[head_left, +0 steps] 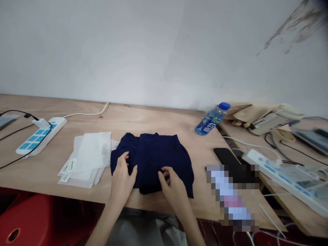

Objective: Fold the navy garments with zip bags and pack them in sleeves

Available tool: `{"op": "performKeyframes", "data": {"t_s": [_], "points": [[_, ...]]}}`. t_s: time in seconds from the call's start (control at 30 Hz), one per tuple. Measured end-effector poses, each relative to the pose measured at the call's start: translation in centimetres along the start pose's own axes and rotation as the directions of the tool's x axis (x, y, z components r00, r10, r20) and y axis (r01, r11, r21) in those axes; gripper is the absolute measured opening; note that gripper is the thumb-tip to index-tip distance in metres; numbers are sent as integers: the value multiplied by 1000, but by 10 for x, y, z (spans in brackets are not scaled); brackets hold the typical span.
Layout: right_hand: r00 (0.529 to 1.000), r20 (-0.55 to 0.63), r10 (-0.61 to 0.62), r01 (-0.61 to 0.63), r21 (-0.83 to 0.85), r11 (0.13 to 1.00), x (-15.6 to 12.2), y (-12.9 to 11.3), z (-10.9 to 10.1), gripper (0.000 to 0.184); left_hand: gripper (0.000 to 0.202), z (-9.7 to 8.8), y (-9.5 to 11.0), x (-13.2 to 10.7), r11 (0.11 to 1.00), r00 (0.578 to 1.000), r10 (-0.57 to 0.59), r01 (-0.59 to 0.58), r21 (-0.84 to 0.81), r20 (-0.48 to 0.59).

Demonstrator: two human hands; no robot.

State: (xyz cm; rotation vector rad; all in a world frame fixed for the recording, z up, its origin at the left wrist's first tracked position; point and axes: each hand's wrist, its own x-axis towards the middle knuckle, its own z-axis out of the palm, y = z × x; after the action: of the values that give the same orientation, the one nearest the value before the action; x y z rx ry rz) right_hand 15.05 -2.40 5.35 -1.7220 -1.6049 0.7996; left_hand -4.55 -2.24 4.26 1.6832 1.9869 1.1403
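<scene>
A dark navy piece of folded cloth (161, 150), seemingly a garment, lies on the wooden table in front of me. My left hand (123, 177) rests on its left part, with the fingers apart and the thumb beside a fold edge. On the lower middle of the cloth, my right hand (174, 184) has its fingers curled and the thumb close to the index finger, in a pinch on the fabric. A black part of the cloth shows under the lower edge. Left of it lies a stack of whitish translucent bags (93, 150) with small printed labels.
A white power strip (57, 124) with cables is at the left. On the right are a blue-capped water bottle (211, 119), a black phone (225, 157), a pixelated object (230, 194), a beige bag (243, 114) and another power strip (282, 181). A red stool (28, 218) stands lower left.
</scene>
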Motion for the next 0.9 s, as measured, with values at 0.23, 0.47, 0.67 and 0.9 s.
{"op": "performKeyframes", "data": {"t_s": [0.23,0.47,0.67,0.9], "points": [[998,32,45,-33,-313,949,0,-13,20,30,19,-9,-2,-2,988,997,54,-62,141,60],[977,-211,-1,-31,-148,989,15,-12,0,17,29,-18,6,-9,983,997,43,-52,177,56],[828,-560,18,-106,-125,986,12,-6,-29,34,33,-28,5,-12,986,1000,18,-19,163,7],[784,-443,-435,351,-261,899,-14,-32,7,16,39,-36,9,-13,994,996,-91,90,68,15]]}}
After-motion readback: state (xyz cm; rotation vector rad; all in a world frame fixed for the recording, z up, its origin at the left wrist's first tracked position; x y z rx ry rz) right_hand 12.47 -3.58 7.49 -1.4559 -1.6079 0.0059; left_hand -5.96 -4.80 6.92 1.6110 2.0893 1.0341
